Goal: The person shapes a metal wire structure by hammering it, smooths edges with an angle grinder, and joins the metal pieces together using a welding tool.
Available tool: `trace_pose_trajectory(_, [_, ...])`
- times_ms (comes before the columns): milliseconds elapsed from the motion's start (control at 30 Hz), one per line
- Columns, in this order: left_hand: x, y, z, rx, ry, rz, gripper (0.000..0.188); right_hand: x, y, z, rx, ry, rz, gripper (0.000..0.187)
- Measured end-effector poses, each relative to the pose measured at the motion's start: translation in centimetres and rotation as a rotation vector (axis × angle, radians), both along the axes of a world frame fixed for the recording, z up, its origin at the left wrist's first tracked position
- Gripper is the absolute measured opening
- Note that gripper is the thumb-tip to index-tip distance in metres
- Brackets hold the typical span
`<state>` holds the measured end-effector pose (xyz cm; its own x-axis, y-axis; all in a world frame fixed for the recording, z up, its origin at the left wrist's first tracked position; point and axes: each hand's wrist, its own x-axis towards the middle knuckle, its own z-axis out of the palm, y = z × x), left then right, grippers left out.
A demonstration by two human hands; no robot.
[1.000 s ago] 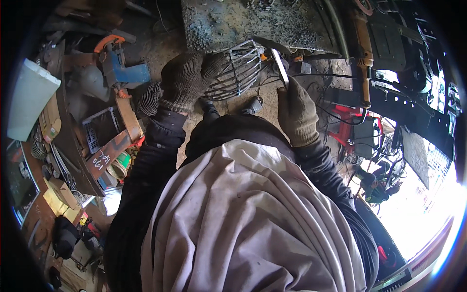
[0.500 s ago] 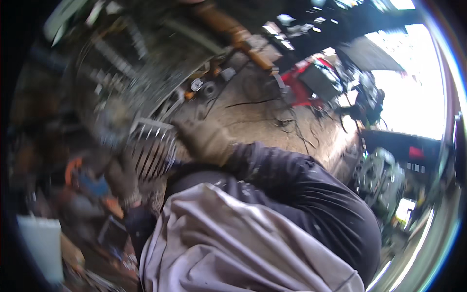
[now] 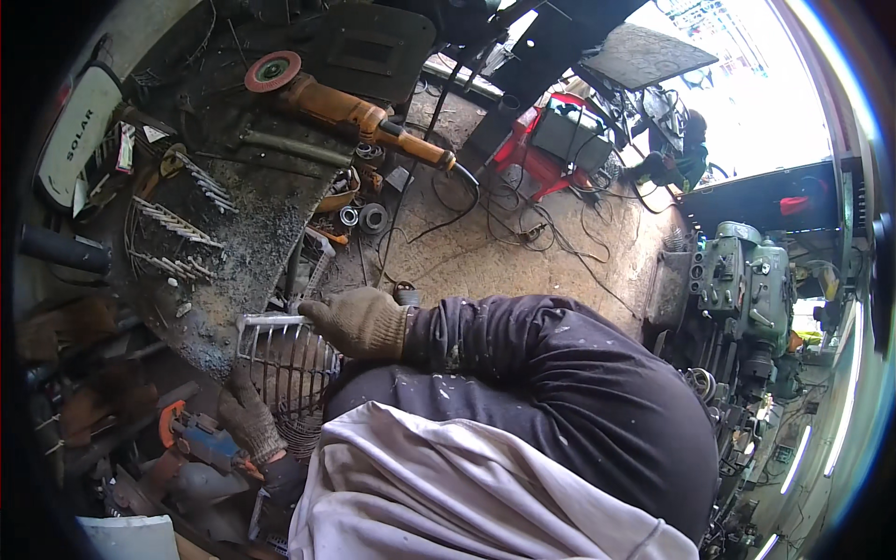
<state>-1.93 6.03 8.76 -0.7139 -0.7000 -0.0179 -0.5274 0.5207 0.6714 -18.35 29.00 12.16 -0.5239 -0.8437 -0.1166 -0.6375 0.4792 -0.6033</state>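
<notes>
On the dirty desk [image 3: 252, 233]: a wire cage [image 3: 285, 359]
Right hand [image 3: 359, 322] fingers grip its top; left hand [image 3: 247, 415] at seven o'clock holds underneath, orange grinder [image 3: 350, 107] at twelve.

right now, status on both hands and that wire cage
Left hand gripping wire cage from below. Right hand clamped on its top rim. Angle grinder on the bench beyond, clear of the cage.
</notes>
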Motion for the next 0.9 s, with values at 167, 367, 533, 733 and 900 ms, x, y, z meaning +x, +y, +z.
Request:
trace_pose_trajectory(167, [-0.2,0.2,0.2,-0.021,0.056,-0.023,0.061,0.2,0.4,-0.1,-0.109,0.082,0.004,0.034])
trace_pose_trajectory(367, [-0.3,0.3,1.0,-0.002,-0.025,-0.008,0.060,0.1,-0.1,0.8,-0.141,0.019,-0.055,0.035])
trace_pose_trajectory(533, [-0.7,-0.1,0.2,0.016,0.022,-0.017,0.059,-0.2,-0.1,-0.4,-0.109,0.046,-0.067,0.034])
trace_pose_trajectory(733, [-0.5,-0.2,-0.3,-0.076,0.048,-0.034,0.057,-0.6,-0.5,0.2,-0.155,0.137,-0.059,0.029])
trace_pose_trajectory(900, [-0.7,-0.2,-0.2,-0.017,-0.041,0.009,0.060,-0.5,-0.1,1.0,-0.143,-0.079,-0.133,0.033])
